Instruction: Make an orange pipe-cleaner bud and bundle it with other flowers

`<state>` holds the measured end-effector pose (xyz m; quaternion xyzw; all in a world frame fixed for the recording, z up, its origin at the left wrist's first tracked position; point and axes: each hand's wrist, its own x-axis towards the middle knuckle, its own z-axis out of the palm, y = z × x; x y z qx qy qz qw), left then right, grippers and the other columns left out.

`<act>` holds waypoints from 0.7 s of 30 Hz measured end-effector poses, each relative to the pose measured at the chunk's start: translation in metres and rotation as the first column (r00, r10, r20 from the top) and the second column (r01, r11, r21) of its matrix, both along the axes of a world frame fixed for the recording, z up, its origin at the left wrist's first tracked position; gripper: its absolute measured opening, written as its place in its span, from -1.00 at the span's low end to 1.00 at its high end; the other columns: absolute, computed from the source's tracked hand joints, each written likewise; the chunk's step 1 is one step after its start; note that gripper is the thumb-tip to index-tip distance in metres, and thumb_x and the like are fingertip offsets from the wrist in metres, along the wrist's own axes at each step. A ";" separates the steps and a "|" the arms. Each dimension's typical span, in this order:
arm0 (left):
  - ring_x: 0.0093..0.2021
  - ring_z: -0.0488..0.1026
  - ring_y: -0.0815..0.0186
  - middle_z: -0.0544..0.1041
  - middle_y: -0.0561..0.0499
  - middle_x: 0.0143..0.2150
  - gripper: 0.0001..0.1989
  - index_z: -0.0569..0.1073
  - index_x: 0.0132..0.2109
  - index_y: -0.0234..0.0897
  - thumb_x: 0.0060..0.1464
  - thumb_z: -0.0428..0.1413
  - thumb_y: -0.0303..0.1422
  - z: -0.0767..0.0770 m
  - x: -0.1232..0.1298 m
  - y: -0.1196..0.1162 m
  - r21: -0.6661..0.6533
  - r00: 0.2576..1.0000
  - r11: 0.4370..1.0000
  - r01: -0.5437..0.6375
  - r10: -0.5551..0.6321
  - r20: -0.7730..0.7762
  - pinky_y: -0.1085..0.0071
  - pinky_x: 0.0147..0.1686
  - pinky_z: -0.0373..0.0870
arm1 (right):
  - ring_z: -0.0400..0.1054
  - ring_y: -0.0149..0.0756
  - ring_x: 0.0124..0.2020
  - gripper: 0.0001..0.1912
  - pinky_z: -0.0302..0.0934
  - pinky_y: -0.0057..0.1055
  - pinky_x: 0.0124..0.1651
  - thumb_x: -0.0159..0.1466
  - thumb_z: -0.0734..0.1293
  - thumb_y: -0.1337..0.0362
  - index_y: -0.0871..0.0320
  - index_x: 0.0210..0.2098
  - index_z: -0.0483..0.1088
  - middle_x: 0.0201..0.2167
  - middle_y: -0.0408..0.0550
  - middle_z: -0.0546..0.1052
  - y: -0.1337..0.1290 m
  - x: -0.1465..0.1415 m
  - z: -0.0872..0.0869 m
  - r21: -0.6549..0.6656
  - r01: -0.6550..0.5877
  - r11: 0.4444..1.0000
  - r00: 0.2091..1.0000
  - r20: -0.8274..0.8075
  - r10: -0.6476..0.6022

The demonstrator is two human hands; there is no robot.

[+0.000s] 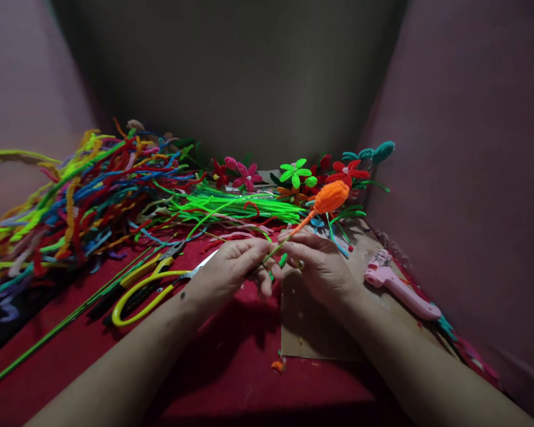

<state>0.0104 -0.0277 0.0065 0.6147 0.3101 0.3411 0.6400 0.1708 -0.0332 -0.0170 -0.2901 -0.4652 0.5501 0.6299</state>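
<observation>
An orange pipe-cleaner flower bud [332, 197] tilts up to the right above my hands, on a thin stem [273, 253] that is orange near the bud and green lower down. My right hand [323, 264] pinches this stem a little below the bud with thumb and forefinger. The lower stem is gripped between the fingers of my left hand [235, 267]. A short piece of green pipe cleaner [283, 260] shows between the two hands, its other end hidden by the fingers. Both hands are over the edge of the cardboard.
Yellow-handled scissors [148, 321] and pliers [137, 274] lie left of my hands, near long green stems [35, 351]. Colourful pipe cleaners [84, 201] are heaped at left, with a green bundle [249, 204] behind. Pipe-cleaner flowers [295, 172] stand at the back. A pink glue gun [403, 290] rests right, by the cardboard [320, 335].
</observation>
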 end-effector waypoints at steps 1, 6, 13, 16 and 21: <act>-0.57 0.43 0.45 0.51 0.01 -0.42 -0.75 0.43 -0.26 -0.33 0.13 -0.01 -0.23 0.000 0.002 0.000 0.083 0.996 0.994 -0.066 0.071 -0.056 0.51 -0.48 0.37 | 0.30 -0.41 -0.43 -0.90 0.16 -0.40 -0.28 -0.02 0.42 0.40 0.07 -0.51 0.53 -0.50 -0.20 0.51 0.001 0.000 -0.001 -0.017 0.033 0.999 0.999 -0.009 -0.033; -0.48 0.37 0.41 0.43 0.10 -0.45 -0.81 0.38 -0.26 -0.27 -0.05 0.16 -0.31 -0.013 0.010 -0.003 0.371 0.926 0.895 -0.249 0.332 -0.180 0.48 -0.45 0.33 | 0.32 -0.39 -0.40 -0.96 0.16 -0.39 -0.24 -0.01 0.42 0.38 0.13 -0.52 0.52 -0.50 -0.17 0.51 0.001 -0.004 -0.006 -0.074 0.067 0.995 0.997 0.030 -0.065; -0.60 0.28 0.47 0.33 0.14 -0.59 -0.87 0.37 -0.40 -0.30 0.07 0.04 -0.36 -0.013 0.010 -0.006 0.391 0.905 0.869 -0.304 0.391 -0.165 0.52 -0.54 0.23 | 0.33 -0.34 -0.38 -0.97 0.18 -0.35 -0.20 0.02 0.42 0.34 0.17 -0.50 0.51 -0.49 -0.13 0.51 -0.002 -0.006 -0.005 -0.012 0.068 0.998 0.989 0.129 -0.066; -0.68 0.26 0.52 0.37 0.14 -0.61 -0.87 0.35 -0.42 -0.33 0.07 0.05 -0.40 -0.007 0.008 -0.003 0.149 0.973 0.965 -0.215 0.225 -0.058 0.58 -0.63 0.19 | 0.30 -0.38 -0.41 -0.98 0.18 -0.38 -0.23 0.04 0.41 0.35 0.15 -0.51 0.51 -0.52 -0.16 0.49 -0.001 -0.004 -0.004 0.037 0.055 0.998 0.992 0.114 -0.059; -0.79 0.17 0.59 0.42 0.11 -0.63 -0.86 0.35 -0.42 -0.35 0.08 0.06 -0.39 -0.011 0.004 0.003 -0.173 0.978 0.984 0.046 -0.010 0.207 0.64 -0.74 0.12 | 0.33 -0.35 -0.29 -0.90 0.19 -0.34 -0.13 0.06 0.40 0.37 0.09 -0.41 0.54 -0.39 -0.14 0.52 0.000 -0.002 -0.004 0.072 -0.025 0.997 0.996 0.086 0.019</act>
